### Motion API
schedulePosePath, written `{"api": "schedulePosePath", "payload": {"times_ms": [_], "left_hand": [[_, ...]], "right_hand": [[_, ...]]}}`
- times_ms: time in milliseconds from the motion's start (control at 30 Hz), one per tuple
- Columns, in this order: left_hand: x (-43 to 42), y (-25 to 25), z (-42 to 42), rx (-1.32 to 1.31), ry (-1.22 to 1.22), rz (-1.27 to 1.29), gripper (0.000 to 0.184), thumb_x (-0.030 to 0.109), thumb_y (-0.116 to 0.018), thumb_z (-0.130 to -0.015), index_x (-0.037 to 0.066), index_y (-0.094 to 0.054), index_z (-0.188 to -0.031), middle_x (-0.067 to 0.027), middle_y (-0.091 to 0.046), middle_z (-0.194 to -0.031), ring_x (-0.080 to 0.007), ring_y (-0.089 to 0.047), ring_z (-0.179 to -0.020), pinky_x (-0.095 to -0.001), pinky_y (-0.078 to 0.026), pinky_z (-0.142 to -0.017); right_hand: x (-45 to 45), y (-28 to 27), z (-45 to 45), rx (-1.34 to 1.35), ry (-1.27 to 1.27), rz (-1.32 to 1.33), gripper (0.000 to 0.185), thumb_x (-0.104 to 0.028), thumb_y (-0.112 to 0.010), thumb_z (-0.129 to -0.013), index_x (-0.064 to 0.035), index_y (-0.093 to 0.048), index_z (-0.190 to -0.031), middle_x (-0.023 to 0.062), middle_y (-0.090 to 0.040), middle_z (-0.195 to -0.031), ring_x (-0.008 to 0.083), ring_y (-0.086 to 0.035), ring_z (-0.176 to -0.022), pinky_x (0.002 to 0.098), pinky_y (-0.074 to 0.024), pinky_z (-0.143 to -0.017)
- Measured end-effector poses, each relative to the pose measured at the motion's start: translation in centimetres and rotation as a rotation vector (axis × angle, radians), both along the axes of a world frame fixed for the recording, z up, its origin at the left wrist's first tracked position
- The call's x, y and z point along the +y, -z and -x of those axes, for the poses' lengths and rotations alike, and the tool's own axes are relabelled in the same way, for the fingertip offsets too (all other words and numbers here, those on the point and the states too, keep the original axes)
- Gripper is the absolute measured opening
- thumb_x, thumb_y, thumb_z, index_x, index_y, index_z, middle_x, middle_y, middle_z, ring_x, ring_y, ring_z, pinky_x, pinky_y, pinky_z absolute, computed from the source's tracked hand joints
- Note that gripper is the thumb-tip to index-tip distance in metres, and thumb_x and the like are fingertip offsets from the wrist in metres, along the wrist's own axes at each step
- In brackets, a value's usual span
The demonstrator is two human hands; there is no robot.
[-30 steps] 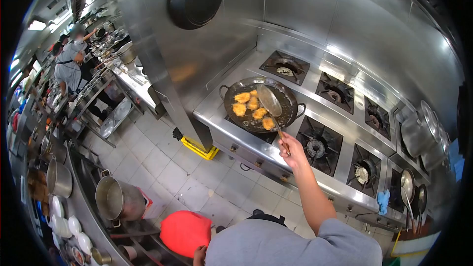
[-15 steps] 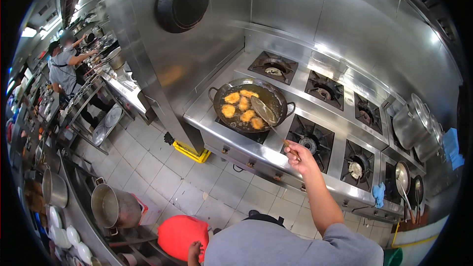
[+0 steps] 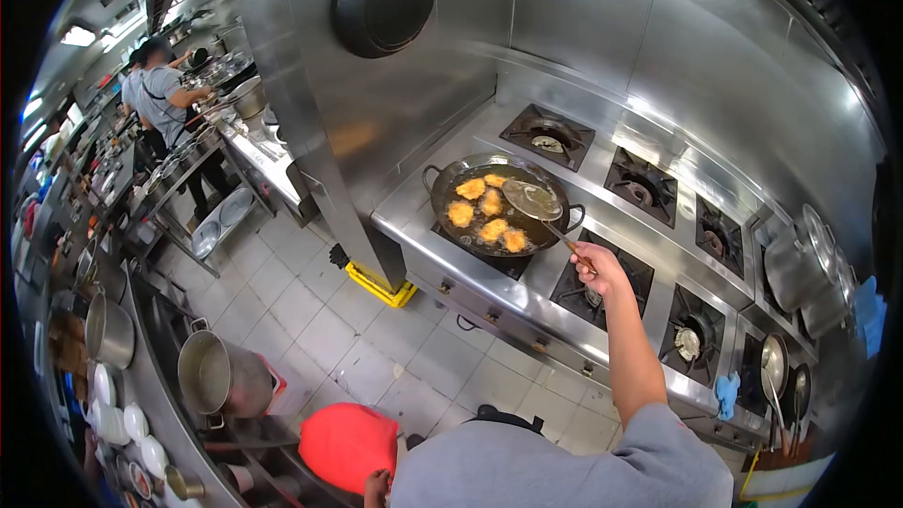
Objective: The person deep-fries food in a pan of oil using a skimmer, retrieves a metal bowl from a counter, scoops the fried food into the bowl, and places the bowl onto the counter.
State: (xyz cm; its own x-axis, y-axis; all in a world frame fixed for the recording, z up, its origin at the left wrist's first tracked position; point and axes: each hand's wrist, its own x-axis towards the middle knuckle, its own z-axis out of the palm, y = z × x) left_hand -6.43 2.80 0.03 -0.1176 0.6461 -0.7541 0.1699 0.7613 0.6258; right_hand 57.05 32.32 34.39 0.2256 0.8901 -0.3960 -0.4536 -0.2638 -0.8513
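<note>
R hand (image 3: 599, 268) was clenched round the skimmer (image 3: 532, 199) by its handle, arm out over the stove (image 3: 539, 287). Skimmer's head was over the R part of the wok (image 3: 450, 179), nr its R handle; couldn't tell if it touched the oil. Approx six golden fried pcs (image 3: 460, 214) lay in the oil, mostly L of & below the skimmer. Wok sat on the front burner at the stove's L end, beside the steel partition.

L hand (image 3: 376, 485) was at the btm edge, partly cut off, next to the red seat (image 3: 348, 447); couldn't tell if it gripped or touched anything.

Also there: blk pan (image 3: 384, 2) hung on the partition, stockpot (image 3: 246, 381) L of the seat, blue cloth (image 3: 726, 395) at the stove's front toward the R end. Far L, co-workers (image 3: 169, 99) stood at a tabletop w/ pots.
</note>
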Motion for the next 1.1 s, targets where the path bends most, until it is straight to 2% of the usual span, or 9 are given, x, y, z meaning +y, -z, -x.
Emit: {"api": "schedulePosePath", "payload": {"times_ms": [67, 333, 467, 600, 933, 1000, 1100], "left_hand": [[-0.5, 0.4, 0.0, -0.064, -0.103, 0.019, 0.023, 0.021, -0.057, -0.088, 0.004, -0.062, -0.102, -0.0030, -0.061, -0.072, -0.0127, -0.054, -0.054, -0.0279, -0.043, -0.044], [-0.8, -0.4, -0.4, -0.032, -0.088, 0.038, 0.023, 0.023, -0.054, -0.089, 0.007, -0.061, -0.103, -0.0013, -0.058, -0.068, -0.0121, -0.052, -0.052, -0.0279, -0.043, -0.044], [-1.2, -0.9, -0.7, -0.064, -0.139, 0.044, 0.024, 0.024, -0.054, -0.089, 0.007, -0.060, -0.104, -0.0011, -0.058, -0.069, -0.0131, -0.052, -0.053, -0.0290, -0.043, -0.045], [-1.4, -1.5, -0.9, -0.006, -0.115, 0.050, 0.024, 0.024, -0.054, -0.089, 0.007, -0.060, -0.104, -0.0008, -0.058, -0.070, -0.0135, -0.053, -0.054, -0.0299, -0.044, -0.045], [-2.5, -1.8, -0.7, -0.077, -0.157, 0.023, 0.020, 0.024, -0.055, -0.089, 0.008, -0.060, -0.100, -0.0014, -0.058, -0.070, -0.0129, -0.052, -0.052, -0.0292, -0.042, -0.044], [-2.5, -1.8, -0.6, -0.079, -0.155, 0.005, 0.020, 0.024, -0.056, -0.089, 0.008, -0.060, -0.099, -0.0012, -0.057, -0.069, -0.0129, -0.052, -0.052, -0.0291, -0.041, -0.044], [-2.3, -2.2, -0.4, -0.079, -0.174, 0.048, 0.019, 0.024, -0.055, -0.090, 0.008, -0.060, -0.099, -0.0011, -0.057, -0.069, -0.0132, -0.052, -0.052, -0.0291, -0.041, -0.044]], "right_hand": [[1.1, -0.2, 0.2, -0.036, -0.012, 0.003, 0.035, -0.006, -0.051, -0.086, 0.0004, -0.044, -0.120, 0.0065, -0.055, -0.075, 0.0079, -0.042, -0.048, 0.0190, -0.0294, -0.036], [5.4, -0.1, 1.6, -0.125, -0.003, 0.028, 0.036, -0.009, -0.055, -0.085, -0.0044, -0.046, -0.120, 0.0060, -0.058, -0.076, 0.0083, -0.044, -0.048, 0.0195, -0.0299, -0.037], [7.5, 0.3, 2.9, -0.168, -0.038, 0.011, 0.037, -0.007, -0.056, -0.083, -0.0041, -0.045, -0.118, 0.0063, -0.059, -0.073, 0.0103, -0.048, -0.047, 0.0218, -0.0310, -0.036], [9.2, 0.5, 4.3, -0.224, -0.064, 0.024, 0.037, -0.006, -0.055, -0.083, -0.0037, -0.044, -0.118, 0.0058, -0.058, -0.072, 0.0107, -0.048, -0.047, 0.0221, -0.0300, -0.036], [11.5, 0.4, 6.9, -0.395, -0.167, 0.005, 0.034, -0.006, -0.052, -0.079, -0.0014, -0.048, -0.113, 0.0037, -0.052, -0.067, 0.0108, -0.046, -0.044, 0.0242, -0.0275, -0.034], [11.6, 0.3, 7.2, -0.455, -0.218, 0.051, 0.051, -0.004, -0.054, -0.077, 0.0004, -0.043, -0.126, 0.0041, -0.053, -0.067, 0.0105, -0.046, -0.046, 0.0242, -0.0283, -0.036], [11.0, -0.2, 8.4, -0.554, -0.223, 0.049, 0.058, -0.003, -0.054, -0.075, 0.0014, -0.040, -0.131, 0.0042, -0.055, -0.068, 0.0106, -0.048, -0.045, 0.0243, -0.0287, -0.036]]}}
